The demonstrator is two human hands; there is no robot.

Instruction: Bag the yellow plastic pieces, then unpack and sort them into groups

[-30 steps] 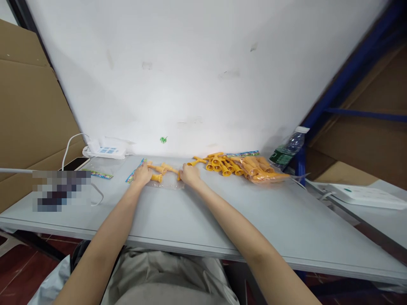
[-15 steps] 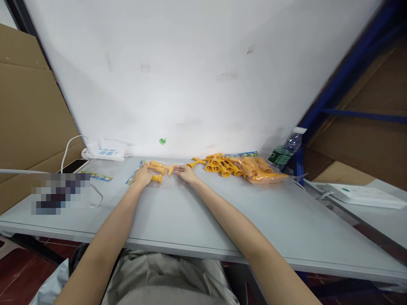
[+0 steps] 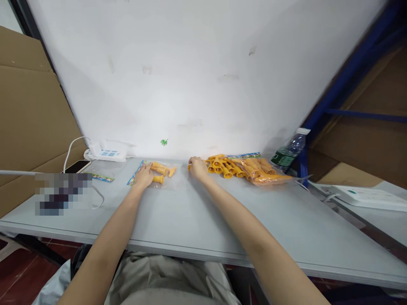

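My left hand [image 3: 144, 176] lies on a clear plastic bag [image 3: 177, 182], its fingers stretched over the bag's left part by the colourful header strip. Inside that bag are several yellow-orange plastic pieces [image 3: 160, 168], partly under the hand. To the right, my right hand [image 3: 197, 167] is closed, fingers curled down around a yellow horn-shaped plastic piece [image 3: 189, 167]; only a small bit of it shows at the fingertips. Beside this hand lies a pile of loose yellow horn-shaped pieces [image 3: 226, 170] with flared hollow ends.
A filled clear bag of yellow pieces [image 3: 263, 171] lies right of the pile, near a tilted plastic bottle [image 3: 290, 148]. A power strip [image 3: 108, 155], a phone [image 3: 78, 166], a flat bag with a printed strip [image 3: 100, 177] and a white cable are at left. A white wall stands behind.
My right hand has left the bag and moved right to the loose yellow piece beside the pile. My left hand stays at the bag.
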